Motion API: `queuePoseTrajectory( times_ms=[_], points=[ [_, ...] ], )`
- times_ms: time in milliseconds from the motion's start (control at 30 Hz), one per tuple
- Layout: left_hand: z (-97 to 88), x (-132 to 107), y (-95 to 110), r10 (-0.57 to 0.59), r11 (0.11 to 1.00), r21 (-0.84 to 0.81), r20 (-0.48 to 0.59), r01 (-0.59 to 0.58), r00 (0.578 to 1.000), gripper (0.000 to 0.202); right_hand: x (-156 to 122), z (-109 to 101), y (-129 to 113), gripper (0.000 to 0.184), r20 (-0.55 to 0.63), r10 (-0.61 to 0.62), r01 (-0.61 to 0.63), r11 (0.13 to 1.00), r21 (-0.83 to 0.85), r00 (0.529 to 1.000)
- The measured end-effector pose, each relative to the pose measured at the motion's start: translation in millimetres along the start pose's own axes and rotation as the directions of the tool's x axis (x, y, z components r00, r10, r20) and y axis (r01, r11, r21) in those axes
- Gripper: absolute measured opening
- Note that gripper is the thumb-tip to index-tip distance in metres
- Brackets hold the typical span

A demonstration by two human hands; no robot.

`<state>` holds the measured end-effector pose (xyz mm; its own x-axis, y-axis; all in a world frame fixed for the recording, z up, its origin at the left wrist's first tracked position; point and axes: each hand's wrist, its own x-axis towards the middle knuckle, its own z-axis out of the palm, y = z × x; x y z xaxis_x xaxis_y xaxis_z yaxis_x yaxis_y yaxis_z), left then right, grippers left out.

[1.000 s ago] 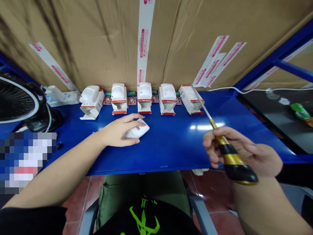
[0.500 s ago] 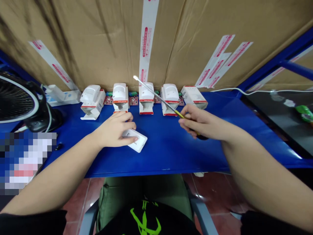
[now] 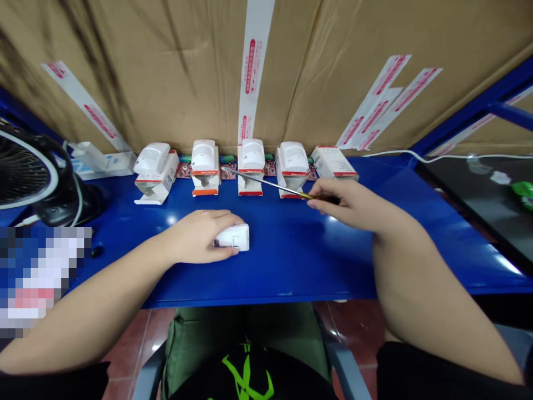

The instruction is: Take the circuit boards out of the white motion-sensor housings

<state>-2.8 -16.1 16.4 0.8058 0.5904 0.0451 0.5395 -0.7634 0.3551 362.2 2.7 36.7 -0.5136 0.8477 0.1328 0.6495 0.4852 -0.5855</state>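
My left hand (image 3: 208, 236) is closed around a small white plastic housing (image 3: 239, 238) low over the blue table (image 3: 291, 255); the palm and fingers cover its left part. A small slot shows on its upper face. In my right hand (image 3: 343, 205) is a long screwdriver (image 3: 270, 183) with a thin metal shaft and a yellowish, dark handle. Its shaft points left, and its tip lies in view before the red circuit boards (image 3: 229, 171), apart from the white housing.
Along the back stand several opened small boxes (image 3: 252, 180) with white sensor units (image 3: 252, 154) on top. A closed white box (image 3: 333, 162) is at their right. A black fan (image 3: 37, 172) stands at left, beside a power strip (image 3: 108, 165). A white cable (image 3: 400, 152) runs right.
My left hand has turned the white housing so it lies straighter and is gripped more fully. The screwdriver's tip has dropped from above the boxes to a flatter angle.
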Motion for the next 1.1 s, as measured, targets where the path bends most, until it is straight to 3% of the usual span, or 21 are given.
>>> queuePoseTrajectory(
  times_ms=[233, 367, 500, 733, 900, 1100],
  points=[
    [-1.8, -3, -21, -0.145, 0.972, 0.163, -0.160, 0.171, 0.976, 0.047, -20, -31, 21, 0.046, 0.133, 0.071, -0.073, 0.997, 0.010, 0.989],
    [-1.3, -3, -25, -0.116, 0.980, 0.149, -0.121, 0.134, 0.986, 0.038, -24, -36, 31, 0.051, 0.289, 0.190, -0.194, 0.981, -0.017, 0.938],
    [0.4, 1, -19, -0.097, 0.987, 0.124, -0.048, 0.102, 0.994, 0.039, -22, -35, 23, 0.049, 0.347, 0.269, -0.267, 0.962, -0.053, 0.898],
    [2.2, 2, -24, -0.206, 0.969, 0.125, -0.062, 0.213, 0.977, 0.046, -13, -28, 10, 0.049, 0.409, 0.279, -0.283, 0.958, -0.052, 0.869],
    [2.0, 0, -29, -0.125, 0.988, 0.075, -0.110, 0.134, 0.986, 0.059, -9, -21, 11, 0.053, 0.428, 0.276, -0.290, 0.957, -0.035, 0.861],
    [5.0, 0, -34, -0.024, 0.998, 0.051, -0.120, 0.030, 0.993, 0.050, -8, -18, 9, 0.055, 0.438, 0.249, -0.271, 0.962, -0.012, 0.864]
  ],
)
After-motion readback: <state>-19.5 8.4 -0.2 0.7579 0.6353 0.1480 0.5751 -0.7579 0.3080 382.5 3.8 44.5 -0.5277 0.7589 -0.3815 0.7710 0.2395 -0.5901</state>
